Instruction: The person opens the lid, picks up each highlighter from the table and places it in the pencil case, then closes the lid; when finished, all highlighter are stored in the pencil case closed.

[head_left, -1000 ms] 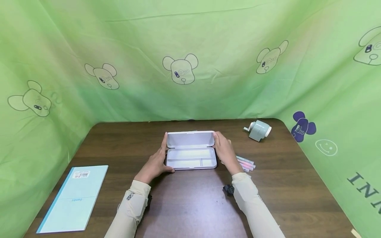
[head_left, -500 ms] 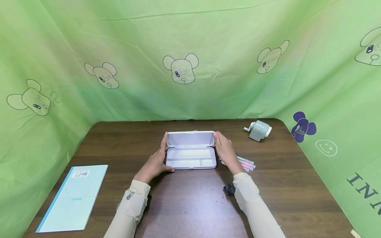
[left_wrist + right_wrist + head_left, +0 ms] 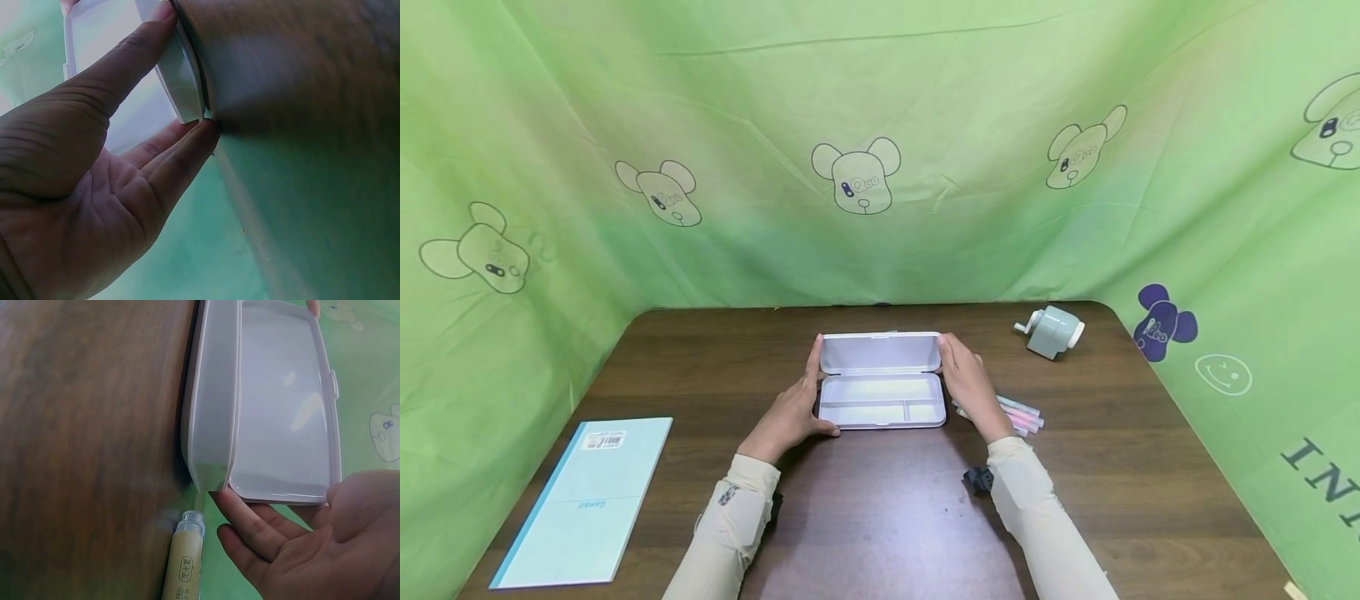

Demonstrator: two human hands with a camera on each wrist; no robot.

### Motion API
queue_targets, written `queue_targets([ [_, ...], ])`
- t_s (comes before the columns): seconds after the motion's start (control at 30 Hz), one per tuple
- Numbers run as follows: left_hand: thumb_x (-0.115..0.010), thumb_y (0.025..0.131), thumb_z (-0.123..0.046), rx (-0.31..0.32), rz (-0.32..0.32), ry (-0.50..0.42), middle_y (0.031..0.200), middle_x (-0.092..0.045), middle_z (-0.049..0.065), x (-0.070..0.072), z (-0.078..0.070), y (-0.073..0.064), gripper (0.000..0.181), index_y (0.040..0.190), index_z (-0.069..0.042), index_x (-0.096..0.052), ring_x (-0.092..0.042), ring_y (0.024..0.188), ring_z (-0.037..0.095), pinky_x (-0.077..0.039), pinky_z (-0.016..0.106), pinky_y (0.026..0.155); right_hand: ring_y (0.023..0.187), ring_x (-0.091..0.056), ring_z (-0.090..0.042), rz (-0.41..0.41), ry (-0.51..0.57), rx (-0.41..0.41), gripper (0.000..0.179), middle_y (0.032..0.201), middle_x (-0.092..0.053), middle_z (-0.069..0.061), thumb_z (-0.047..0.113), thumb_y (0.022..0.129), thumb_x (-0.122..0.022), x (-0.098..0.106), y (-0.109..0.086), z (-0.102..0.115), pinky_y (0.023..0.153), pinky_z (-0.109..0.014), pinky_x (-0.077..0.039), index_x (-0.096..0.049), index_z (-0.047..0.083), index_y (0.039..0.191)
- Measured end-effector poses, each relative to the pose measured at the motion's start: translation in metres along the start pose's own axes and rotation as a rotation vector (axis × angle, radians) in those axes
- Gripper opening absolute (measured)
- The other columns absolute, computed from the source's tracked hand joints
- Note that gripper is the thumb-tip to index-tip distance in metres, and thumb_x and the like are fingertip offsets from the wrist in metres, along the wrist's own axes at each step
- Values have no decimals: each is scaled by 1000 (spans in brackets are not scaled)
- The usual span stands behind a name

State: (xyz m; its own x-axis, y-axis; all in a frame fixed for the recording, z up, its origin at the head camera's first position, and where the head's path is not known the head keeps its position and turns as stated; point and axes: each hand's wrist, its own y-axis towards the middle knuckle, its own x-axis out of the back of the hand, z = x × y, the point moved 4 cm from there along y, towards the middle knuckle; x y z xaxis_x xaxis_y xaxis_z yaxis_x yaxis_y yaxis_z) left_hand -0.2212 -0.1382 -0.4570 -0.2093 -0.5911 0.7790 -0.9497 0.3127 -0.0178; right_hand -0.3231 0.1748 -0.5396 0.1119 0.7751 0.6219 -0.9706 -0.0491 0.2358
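Observation:
A white pencil case (image 3: pixel 868 388) stands open on the table, its lid (image 3: pixel 880 354) raised at the back and its divided tray bare. At its left end my left hand (image 3: pixel 786 421) holds it, thumb by the front corner and fingers reaching up to the lid. In the left wrist view the thumb lies along the tray's side wall, fingertips near the hinge. My right hand (image 3: pixel 970 387) grips the lid's right end, thumb at the edge and fingers behind, as the right wrist view shows. A yellow highlighter (image 3: pixel 184 562) lies close to those fingers.
Several highlighters (image 3: pixel 1022 414) lie just right of the case, partly behind my right wrist. Farther back on the right is a grey-green crank pencil sharpener (image 3: pixel 1054 332). A light blue notebook (image 3: pixel 587 508) lies at the left. Green cloth (image 3: pixel 737 258) hangs around the brown table (image 3: pixel 880 517).

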Motion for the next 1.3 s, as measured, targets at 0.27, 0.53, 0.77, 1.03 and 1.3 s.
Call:
queue_targets([
  [0.27,-100,77,-8,0,-7,12,157,-53,31,0,0,0,154,171,-20,21,-53,142,52,-42,65,117,88,-79,-21,17,53,43,46,100,-78,-6,48,119,-35,22,-21,45,81,-44,-58,-68,16,117],
  [0.53,-99,79,-11,15,8,19,159,-52,28,1,0,0,155,170,-26,25,-53,142,50,-42,62,118,85,-78,-11,23,41,-7,58,100,-77,3,66,113,-29,3,-5,6,82,-49,-60,-67,22,119],
  [0.77,-100,78,-10,20,6,22,159,-52,28,0,2,0,156,170,-26,25,-53,142,51,-43,62,117,88,-74,-15,26,20,7,55,95,-74,7,68,112,-29,0,-2,-3,82,-48,-59,-67,28,119],
  [1.03,-100,78,-11,17,3,17,159,-52,29,-1,2,0,155,171,-22,22,-53,142,51,-43,63,117,92,-70,-21,6,8,33,57,94,-71,3,67,113,-32,9,-9,15,84,-51,-56,-67,23,120],
  [1.3,-101,78,-12,10,4,18,160,-50,31,0,2,1,156,171,-25,24,-53,143,50,-43,63,116,117,-71,-43,-7,49,48,45,129,-72,-26,29,115,-59,55,-33,83,102,-57,-57,-65,-5,143],
])
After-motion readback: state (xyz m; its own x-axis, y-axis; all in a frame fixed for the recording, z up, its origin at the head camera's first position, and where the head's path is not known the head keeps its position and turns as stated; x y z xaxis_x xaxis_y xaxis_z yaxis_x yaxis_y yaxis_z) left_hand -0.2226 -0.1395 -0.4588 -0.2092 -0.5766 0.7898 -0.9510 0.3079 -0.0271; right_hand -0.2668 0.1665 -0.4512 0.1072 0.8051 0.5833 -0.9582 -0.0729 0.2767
